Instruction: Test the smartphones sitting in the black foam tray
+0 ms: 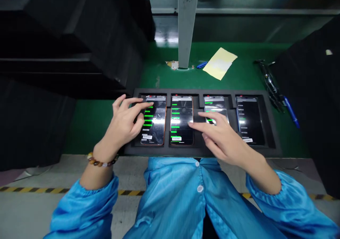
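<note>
Several smartphones lie face up with lit screens in a black foam tray. My left hand is over the leftmost phone, its index fingertip at the upper part of the screen, fingers spread and holding nothing. With the index finger stretched out, my right hand reaches the right edge of the second phone; it holds nothing. That hand partly covers the third phone. At the right end lies the fourth phone. The first three screens show lines of green text.
Black stacks stand at the left, and another black stack at the right. Behind the tray are a metal post, a yellow paper and a blue pen cap. A blue pen lies beside dark cables at the right.
</note>
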The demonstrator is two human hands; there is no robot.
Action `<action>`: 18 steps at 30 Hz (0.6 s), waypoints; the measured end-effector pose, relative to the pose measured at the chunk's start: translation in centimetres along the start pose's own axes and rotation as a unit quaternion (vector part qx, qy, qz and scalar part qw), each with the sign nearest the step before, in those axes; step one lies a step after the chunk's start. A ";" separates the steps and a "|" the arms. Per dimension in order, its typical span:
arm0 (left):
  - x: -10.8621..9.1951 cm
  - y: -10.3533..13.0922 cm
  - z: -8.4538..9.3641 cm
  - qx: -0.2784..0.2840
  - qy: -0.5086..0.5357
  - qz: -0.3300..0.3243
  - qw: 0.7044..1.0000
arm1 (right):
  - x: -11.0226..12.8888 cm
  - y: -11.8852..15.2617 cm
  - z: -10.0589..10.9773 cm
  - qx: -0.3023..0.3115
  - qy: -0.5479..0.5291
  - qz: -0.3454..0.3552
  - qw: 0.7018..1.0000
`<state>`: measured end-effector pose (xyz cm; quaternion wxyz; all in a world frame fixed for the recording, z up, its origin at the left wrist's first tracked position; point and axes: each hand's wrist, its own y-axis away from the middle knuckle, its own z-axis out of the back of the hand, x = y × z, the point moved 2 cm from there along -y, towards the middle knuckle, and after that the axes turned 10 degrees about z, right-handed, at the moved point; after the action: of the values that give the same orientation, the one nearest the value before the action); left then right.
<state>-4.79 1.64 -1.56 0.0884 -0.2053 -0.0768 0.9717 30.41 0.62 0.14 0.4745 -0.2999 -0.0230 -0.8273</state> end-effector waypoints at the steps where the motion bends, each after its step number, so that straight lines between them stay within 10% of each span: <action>1: 0.0 0.4 0.2 -0.006 0.007 -0.002 1.000 | 0.2 -0.7 -0.4 0.010 -0.006 0.004 1.000; 8: 0.1 3.9 1.2 0.016 0.040 -0.003 0.999 | -1.0 -3.2 -1.1 -0.006 0.064 -0.043 0.997; 18: 0.4 2.0 0.1 0.020 0.013 0.009 1.000 | -1.9 -3.9 -1.3 -0.034 0.087 -0.094 0.991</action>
<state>-5.51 -0.22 -2.00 0.0847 -0.2163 -0.0540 0.9711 27.37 3.79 -0.99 0.3840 -0.2393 0.0188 -0.8916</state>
